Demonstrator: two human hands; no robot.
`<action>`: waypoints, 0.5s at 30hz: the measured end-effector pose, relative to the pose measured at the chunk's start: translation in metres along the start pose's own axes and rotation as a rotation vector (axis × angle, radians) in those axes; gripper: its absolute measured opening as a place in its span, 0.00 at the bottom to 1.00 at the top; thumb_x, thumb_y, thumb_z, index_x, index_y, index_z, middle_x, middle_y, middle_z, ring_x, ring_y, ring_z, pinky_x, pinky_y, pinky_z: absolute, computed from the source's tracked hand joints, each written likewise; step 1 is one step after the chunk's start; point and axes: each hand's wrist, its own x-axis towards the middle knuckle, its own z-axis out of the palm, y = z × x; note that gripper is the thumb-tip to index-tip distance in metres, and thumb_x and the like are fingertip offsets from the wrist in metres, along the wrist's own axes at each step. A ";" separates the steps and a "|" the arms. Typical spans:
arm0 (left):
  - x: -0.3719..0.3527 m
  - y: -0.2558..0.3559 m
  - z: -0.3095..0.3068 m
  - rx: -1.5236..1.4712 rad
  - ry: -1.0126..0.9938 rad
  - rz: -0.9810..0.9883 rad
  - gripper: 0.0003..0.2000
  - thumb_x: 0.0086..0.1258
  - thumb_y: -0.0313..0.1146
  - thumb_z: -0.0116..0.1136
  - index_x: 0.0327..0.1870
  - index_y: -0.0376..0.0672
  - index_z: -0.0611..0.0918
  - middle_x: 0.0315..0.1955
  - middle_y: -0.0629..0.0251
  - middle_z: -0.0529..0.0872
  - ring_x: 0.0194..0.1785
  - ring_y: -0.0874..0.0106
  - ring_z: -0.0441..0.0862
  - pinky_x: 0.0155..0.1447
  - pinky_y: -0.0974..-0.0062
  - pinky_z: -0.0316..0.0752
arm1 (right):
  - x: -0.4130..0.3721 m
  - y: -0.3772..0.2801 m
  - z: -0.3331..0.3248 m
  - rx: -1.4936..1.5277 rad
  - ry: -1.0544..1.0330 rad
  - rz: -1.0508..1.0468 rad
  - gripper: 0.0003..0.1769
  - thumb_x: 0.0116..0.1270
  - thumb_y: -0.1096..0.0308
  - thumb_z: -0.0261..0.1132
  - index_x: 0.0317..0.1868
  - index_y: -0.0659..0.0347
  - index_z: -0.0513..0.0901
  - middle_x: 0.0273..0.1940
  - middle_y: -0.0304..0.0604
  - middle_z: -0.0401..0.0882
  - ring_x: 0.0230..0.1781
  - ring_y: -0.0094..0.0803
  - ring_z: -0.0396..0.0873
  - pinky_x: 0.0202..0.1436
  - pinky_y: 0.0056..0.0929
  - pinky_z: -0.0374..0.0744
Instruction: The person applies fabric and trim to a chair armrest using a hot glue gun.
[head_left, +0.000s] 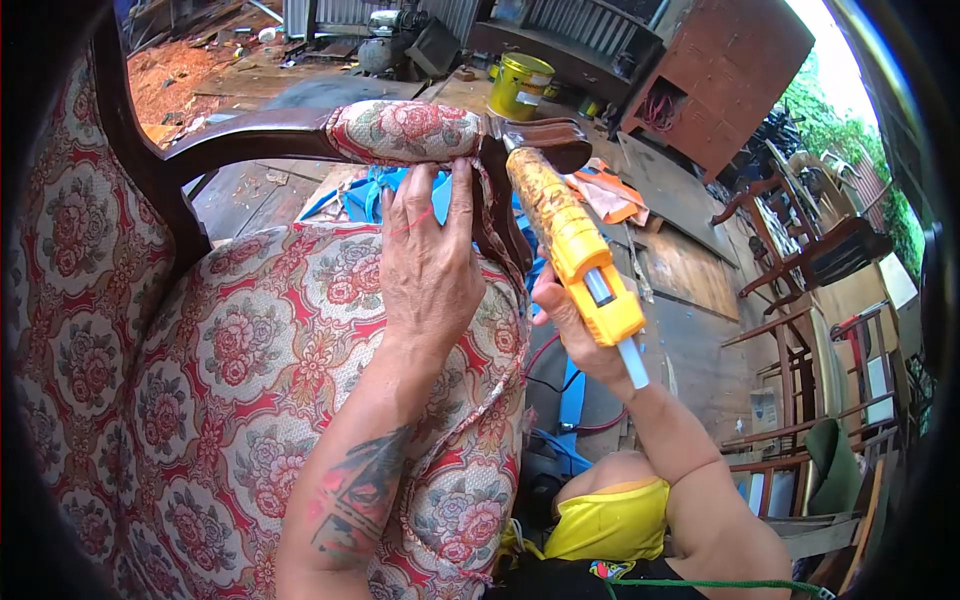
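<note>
A carved wooden armchair has floral red and cream fabric on its seat [250, 350] and armrest pad [405, 132]. My left hand [430, 265] reaches over the seat, its fingers stretched out and their tips against the lower edge of the pad; its thumb is hidden. In my right hand [575, 315] is a yellow glue gun [575, 240] with a brown-stained front and a translucent glue stick [633, 362] out of its back. Its nozzle points at the armrest's wooden front end [550, 143], by the pad. A loose fabric trim [485, 400] runs down the seat's side.
Behind the armrest stands a yellow bucket [520, 85] on a wooden floor. Orange and blue scraps [610, 190] lie beyond the chair. Stacked wooden chair frames [820, 240] fill the right side, near a reddish-brown cabinet [725, 80]. A compressor [385, 45] sits at the back.
</note>
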 end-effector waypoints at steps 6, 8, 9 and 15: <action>-0.001 -0.001 0.001 0.008 -0.017 0.003 0.40 0.68 0.24 0.69 0.85 0.41 0.71 0.76 0.44 0.70 0.80 0.45 0.69 0.83 0.51 0.68 | 0.009 -0.010 0.009 -0.330 -0.002 -0.316 0.19 0.71 0.62 0.82 0.50 0.66 0.84 0.40 0.48 0.85 0.32 0.47 0.90 0.33 0.40 0.86; 0.000 -0.003 0.005 -0.022 0.013 0.023 0.39 0.68 0.27 0.67 0.84 0.37 0.72 0.77 0.43 0.68 0.81 0.46 0.67 0.86 0.46 0.61 | 0.010 -0.006 0.016 -0.343 0.017 -0.336 0.19 0.71 0.63 0.82 0.50 0.66 0.84 0.39 0.48 0.85 0.32 0.47 0.90 0.34 0.40 0.86; 0.000 -0.003 0.005 -0.020 0.012 0.027 0.39 0.68 0.27 0.67 0.84 0.37 0.72 0.77 0.43 0.68 0.81 0.46 0.67 0.86 0.46 0.61 | 0.011 -0.005 0.018 -0.323 0.038 -0.338 0.20 0.70 0.64 0.83 0.50 0.66 0.84 0.39 0.48 0.85 0.32 0.47 0.90 0.34 0.40 0.86; 0.000 0.000 -0.001 -0.029 -0.019 0.001 0.37 0.72 0.30 0.67 0.85 0.38 0.71 0.77 0.44 0.68 0.82 0.47 0.67 0.87 0.46 0.60 | 0.018 0.000 0.025 -0.258 0.067 -0.316 0.20 0.69 0.64 0.84 0.48 0.67 0.83 0.39 0.48 0.86 0.33 0.47 0.91 0.33 0.39 0.87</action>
